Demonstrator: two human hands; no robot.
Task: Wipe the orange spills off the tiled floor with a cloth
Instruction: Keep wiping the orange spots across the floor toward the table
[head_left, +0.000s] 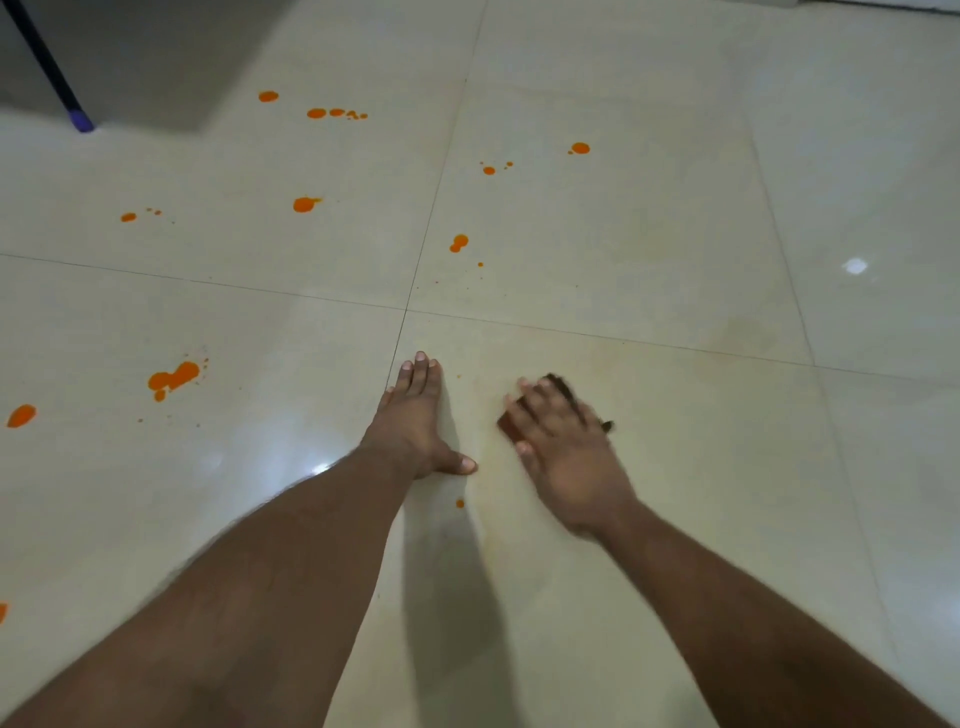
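My right hand (563, 452) presses flat on a dark reddish-brown cloth (561, 387), mostly hidden under the fingers, on the cream tiled floor (675, 234). My left hand (418, 423) rests flat on the floor just left of it, fingers together, holding nothing. Orange spills dot the tiles: a large splat (174, 378) to the left, a blob (21, 415) at the left edge, a small drop (460, 503) between my arms, a double drop (458, 242) ahead, and several more farther off, such as one (305, 204) and one (580, 148). The tile around the cloth looks faintly smeared.
A thin dark pole with a purple tip (80, 118) leans at the far left, beside a shadowed grey area (156, 57). Grout lines (405, 310) cross just ahead of my left hand. A bright light reflection (856, 266) shows on the right tile.
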